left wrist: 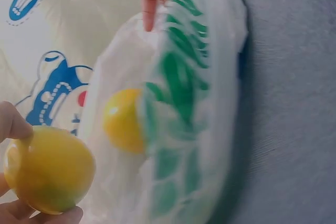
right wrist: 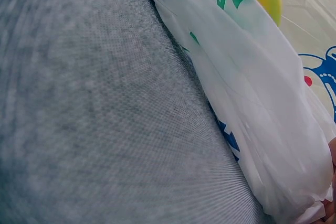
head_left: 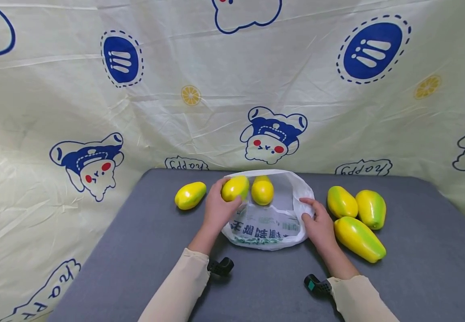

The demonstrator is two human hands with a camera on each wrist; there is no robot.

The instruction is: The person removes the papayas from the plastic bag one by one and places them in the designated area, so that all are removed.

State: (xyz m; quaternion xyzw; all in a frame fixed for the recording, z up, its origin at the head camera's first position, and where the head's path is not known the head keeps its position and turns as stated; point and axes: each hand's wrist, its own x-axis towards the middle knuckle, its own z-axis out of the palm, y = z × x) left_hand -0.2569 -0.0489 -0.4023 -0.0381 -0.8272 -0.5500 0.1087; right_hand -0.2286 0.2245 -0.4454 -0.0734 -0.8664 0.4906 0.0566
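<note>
Head view: my left grip point(head_left: 221, 206) has a papaya point(head_left: 235, 188) clutched by the plastic bag's point(head_left: 264, 241) left rim, right grip point(head_left: 322, 223) pinching the opposite side.

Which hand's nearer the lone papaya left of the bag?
Left: the left hand, holding another papaya, is just right of the lone papaya; the right hand is farther right, gripping the plastic bag's right rim.

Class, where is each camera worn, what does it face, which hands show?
On head: faces forward and down at white plastic bag; left hand, right hand show.
On left wrist: faces bag's mouth; both hands' fingers show.
On right wrist: faces bag's side; both hands' fingers show.
Wrist views share the bag and held, glossy, oval yellow-green fruit.
</note>
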